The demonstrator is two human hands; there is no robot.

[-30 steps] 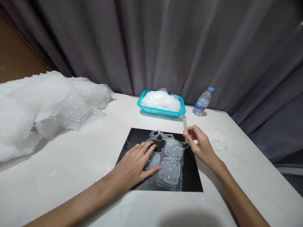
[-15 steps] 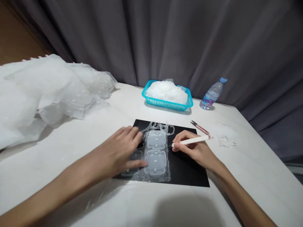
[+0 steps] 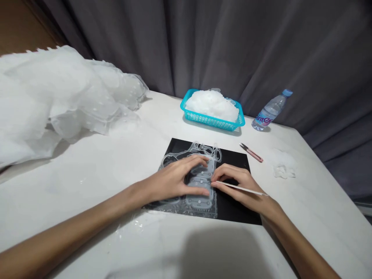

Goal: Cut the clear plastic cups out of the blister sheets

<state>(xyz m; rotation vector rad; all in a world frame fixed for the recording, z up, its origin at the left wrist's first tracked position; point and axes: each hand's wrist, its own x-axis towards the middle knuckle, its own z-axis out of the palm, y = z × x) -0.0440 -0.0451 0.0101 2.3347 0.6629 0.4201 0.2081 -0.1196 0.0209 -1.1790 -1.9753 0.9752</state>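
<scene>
A clear moulded plastic sheet (image 3: 200, 201) lies on a black mat (image 3: 232, 209) in the middle of the white table (image 3: 95, 174). My left hand (image 3: 177, 178) rests flat on the sheet, fingers spread, pressing it down. My right hand (image 3: 241, 184) is pinched round a thin white pen-like tool (image 3: 241, 188), whose tip touches the sheet's right edge beside my left fingertips.
A turquoise basket (image 3: 212, 120) heaped with white plastic pieces stands at the back, a water bottle (image 3: 271, 110) to its right. Pink snips (image 3: 252, 152) and clear scraps (image 3: 283, 168) lie right of the mat. White tulle fabric (image 3: 58, 104) covers the table's left side.
My right hand turned the tool from upright to pointing down and brought its tip to the sheet. My left hand shifted right over the sheet. The snips came into view.
</scene>
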